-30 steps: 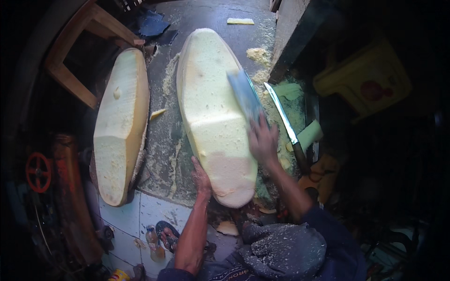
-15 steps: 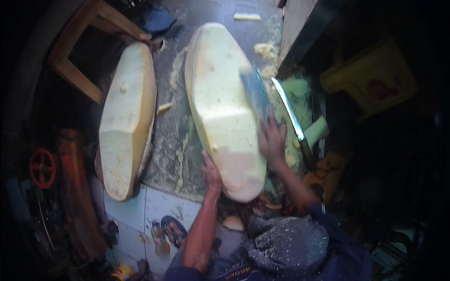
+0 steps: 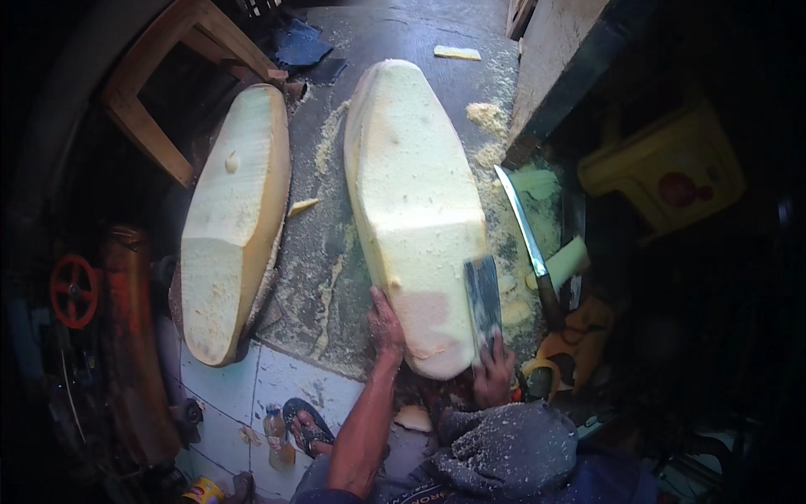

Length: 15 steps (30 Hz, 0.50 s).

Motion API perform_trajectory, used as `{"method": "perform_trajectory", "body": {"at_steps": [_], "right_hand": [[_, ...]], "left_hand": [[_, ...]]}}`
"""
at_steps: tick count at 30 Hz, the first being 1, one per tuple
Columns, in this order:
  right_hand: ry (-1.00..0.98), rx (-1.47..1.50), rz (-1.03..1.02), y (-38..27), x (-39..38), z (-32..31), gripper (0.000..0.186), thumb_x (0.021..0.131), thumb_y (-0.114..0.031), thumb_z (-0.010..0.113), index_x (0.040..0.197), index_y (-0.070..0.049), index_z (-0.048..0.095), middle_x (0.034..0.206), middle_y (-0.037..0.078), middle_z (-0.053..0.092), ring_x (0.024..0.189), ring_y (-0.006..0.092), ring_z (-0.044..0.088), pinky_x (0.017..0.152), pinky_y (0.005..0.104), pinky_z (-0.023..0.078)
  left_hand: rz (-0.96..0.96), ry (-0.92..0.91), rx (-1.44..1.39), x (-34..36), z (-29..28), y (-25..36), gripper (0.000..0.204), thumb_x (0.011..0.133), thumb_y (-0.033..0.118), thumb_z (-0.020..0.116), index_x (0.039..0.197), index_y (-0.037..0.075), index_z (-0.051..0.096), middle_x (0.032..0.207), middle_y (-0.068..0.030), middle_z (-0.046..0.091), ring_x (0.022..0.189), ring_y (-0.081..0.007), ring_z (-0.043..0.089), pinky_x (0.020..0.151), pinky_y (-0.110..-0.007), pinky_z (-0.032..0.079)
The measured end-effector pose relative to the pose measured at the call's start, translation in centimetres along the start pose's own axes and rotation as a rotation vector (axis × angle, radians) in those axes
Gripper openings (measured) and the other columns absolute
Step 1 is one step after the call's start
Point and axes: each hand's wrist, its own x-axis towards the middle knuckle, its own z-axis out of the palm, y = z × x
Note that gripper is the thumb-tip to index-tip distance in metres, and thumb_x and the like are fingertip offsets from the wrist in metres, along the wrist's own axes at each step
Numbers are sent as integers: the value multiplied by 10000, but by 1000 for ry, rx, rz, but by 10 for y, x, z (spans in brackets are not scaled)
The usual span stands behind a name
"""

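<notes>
A long cream foam motorcycle seat [image 3: 411, 168] lies lengthwise before me, with a pinkish patch near its close end. My left hand [image 3: 387, 323] grips its left side near that end, fingers against the foam and partly hidden. At the right edge, my right hand [image 3: 494, 370] is closed around the near end of a dark, flat sanding board [image 3: 483, 294], which rests along the seat's side. To the right lies a long knife [image 3: 522, 218] with a bright blade and dark handle.
Another foam seat [image 3: 227, 193] lies at left, beside a wooden frame [image 3: 138, 134]. Foam dust and scraps [image 3: 485, 118] litter the dark work surface [image 3: 294, 286]. A wooden post [image 3: 554, 76] and a yellow plastic stool [image 3: 655, 168] are at right. A bottle [image 3: 280, 441] stands on the tiled floor.
My right hand has drawn the sanding board down along the seat's right edge toward me. My left hand keeps its hold, and the view has shifted slightly.
</notes>
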Motion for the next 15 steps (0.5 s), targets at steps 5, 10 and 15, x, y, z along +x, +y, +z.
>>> {"method": "perform_trajectory", "body": {"at_steps": [5,10,15], "right_hand": [[206,102,31,-7,146,3,438,965,-173,612,1395,-120,675,1632,208,436,1188,424,538,1071,507,345],[2,-67,3,-4,37,1,447,932,-111,599,1365,-27,674,1687,233,328,1340,414,466,1177,480,303],[150,59,44,-2,104,3,432,964,-170,609,1375,-60,684,1699,183,338,1198,402,504,1087,513,363]], "left_hand": [[-14,-59,-4,2,-3,-3,902,1065,717,324,1186,-95,696,1021,-203,747,922,-290,705,857,-424,551],[-64,25,12,-2,1,-1,856,1081,681,350,1166,-99,692,1011,-202,739,891,-290,686,869,-433,541],[-93,39,-27,1,2,-1,860,1080,680,351,1171,-96,709,996,-190,757,900,-291,708,839,-428,559]]}}
